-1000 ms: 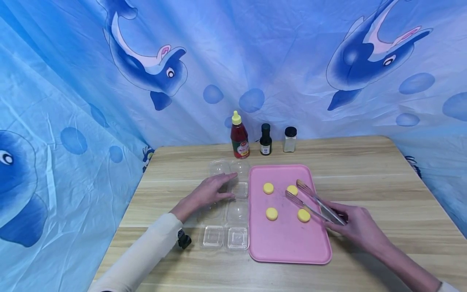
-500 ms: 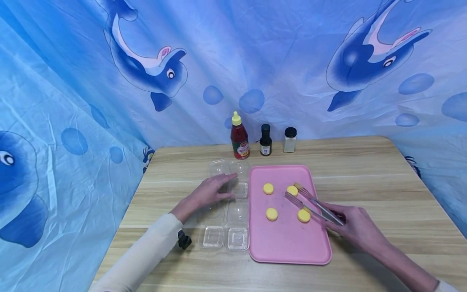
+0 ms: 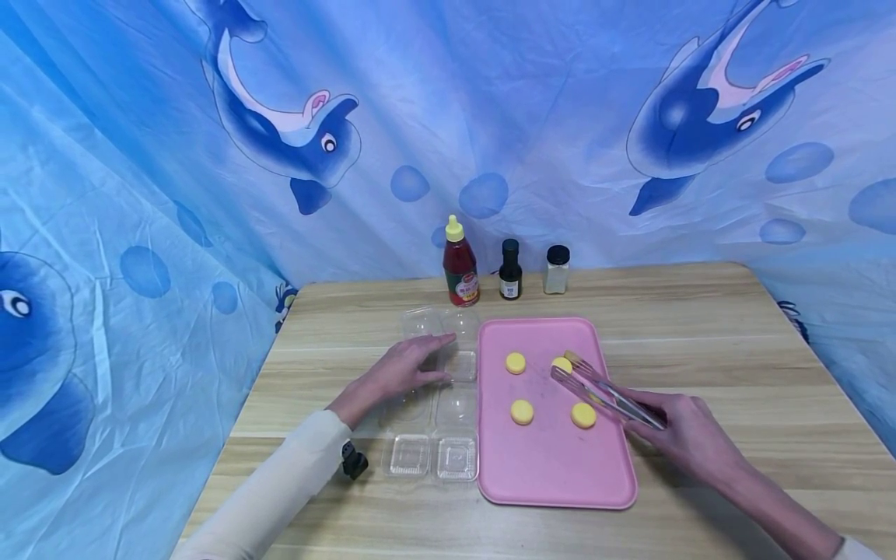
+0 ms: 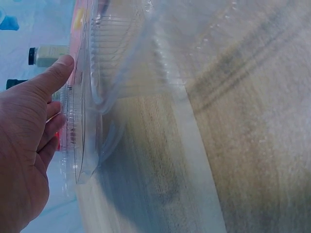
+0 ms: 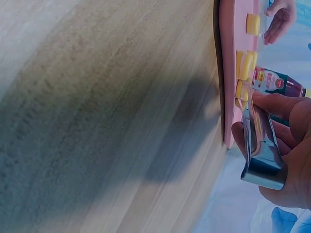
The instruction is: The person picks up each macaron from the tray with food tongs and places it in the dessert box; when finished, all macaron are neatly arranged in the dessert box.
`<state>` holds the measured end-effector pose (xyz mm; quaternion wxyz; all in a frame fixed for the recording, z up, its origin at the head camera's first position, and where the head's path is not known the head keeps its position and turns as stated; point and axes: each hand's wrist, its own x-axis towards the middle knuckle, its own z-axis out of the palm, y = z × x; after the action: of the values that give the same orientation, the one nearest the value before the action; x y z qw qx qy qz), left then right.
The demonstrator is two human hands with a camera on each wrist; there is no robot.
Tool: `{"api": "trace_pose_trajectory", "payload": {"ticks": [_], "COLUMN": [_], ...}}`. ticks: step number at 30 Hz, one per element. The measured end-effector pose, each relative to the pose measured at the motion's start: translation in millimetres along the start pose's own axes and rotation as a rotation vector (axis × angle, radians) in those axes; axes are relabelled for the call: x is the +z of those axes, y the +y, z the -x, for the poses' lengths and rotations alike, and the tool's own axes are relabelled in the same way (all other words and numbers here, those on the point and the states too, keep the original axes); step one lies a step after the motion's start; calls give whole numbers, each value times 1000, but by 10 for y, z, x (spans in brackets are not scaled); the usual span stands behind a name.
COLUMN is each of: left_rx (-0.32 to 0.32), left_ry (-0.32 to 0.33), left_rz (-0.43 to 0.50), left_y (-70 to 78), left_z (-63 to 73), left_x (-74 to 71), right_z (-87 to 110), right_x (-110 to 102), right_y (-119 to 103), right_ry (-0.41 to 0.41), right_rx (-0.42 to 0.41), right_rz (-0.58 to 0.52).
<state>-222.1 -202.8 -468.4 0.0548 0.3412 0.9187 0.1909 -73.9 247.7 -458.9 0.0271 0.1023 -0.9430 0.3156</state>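
Note:
My right hand (image 3: pixel 689 435) grips metal tongs (image 5: pixel 266 167) over the right side of a pink tray (image 3: pixel 539 474). The tongs' two tips stand on either side of a small yellow round, like a macaron (image 3: pixel 561 365); whether they touch it I cannot tell. Several more such rounds lie on the tray, one partly behind the tongs. My left hand (image 3: pixel 402 365) lies over hinged clear plastic boxes (image 3: pixel 456 459) beside the tray. Its thumb (image 4: pixel 56 75) is straight, and its fingers rest loosely at a box edge without gripping.
Behind the tray stand a red sauce bottle (image 3: pixel 461 268), a small dark bottle (image 3: pixel 510 272) and a black-capped jar (image 3: pixel 556 272). A blue dolphin-print cloth (image 3: pixel 560 117) hangs behind and left of the wooden table (image 3: pixel 714 342).
The tongs' tips have drawn a little closer together around the far right yellow round, and the near arm has shifted slightly right. The left hand stays in place.

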Motion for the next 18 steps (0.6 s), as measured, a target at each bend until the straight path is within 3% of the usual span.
{"api": "trace_pose_trajectory", "payload": {"ticks": [12, 18], "left_rx": [-1, -3], "left_ry": [-2, -8], "left_rz": [-24, -17], "left_y": [18, 34], "left_z": [2, 13], "left_x": [-10, -21], "right_z": [-17, -57], "right_x": [8, -15], "right_y": [46, 20], "right_ry": [29, 66], "right_rx": [-5, -58], "right_rz": [-4, -21]}}
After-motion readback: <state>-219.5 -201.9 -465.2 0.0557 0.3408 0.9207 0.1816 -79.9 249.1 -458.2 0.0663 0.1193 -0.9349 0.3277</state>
